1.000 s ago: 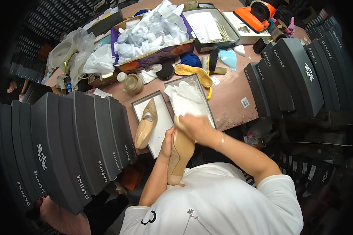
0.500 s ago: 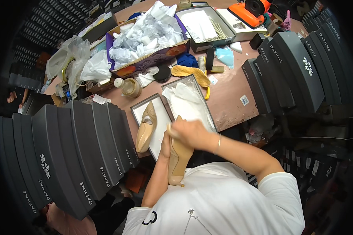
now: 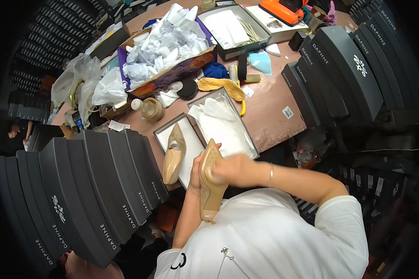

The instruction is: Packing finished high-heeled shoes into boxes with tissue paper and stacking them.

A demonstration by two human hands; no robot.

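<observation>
My left hand point(image 3: 196, 170) is wrapped round a beige pointed-toe heeled shoe point(image 3: 212, 197), its sole turned up and its heel end near my shirt. Against the sole, around the forefoot, is my right hand point(image 3: 238, 170), curled and smeared by motion. Whatever its fingers hold cannot be made out. The matching shoe point(image 3: 172, 166) lies in a shallow grey-edged box part point(image 3: 187, 126) with a white inside, just left of my hands. Beside it, another box part point(image 3: 250, 143) holds white tissue paper point(image 3: 217, 120).
Dark shoe boxes point(image 3: 86, 179) stack up at my left, and more boxes point(image 3: 342, 69) at the right. Behind stand a glass jar point(image 3: 152, 109), a yellow cloth point(image 3: 222, 87), a brush point(image 3: 233, 72), a purple carton point(image 3: 167, 83) of crumpled paper and an orange device point(image 3: 284, 11).
My right hand has shifted right and slightly down along the sole. The pale piece seen at its fingers before is lost in blur. My left hand still holds the shoe.
</observation>
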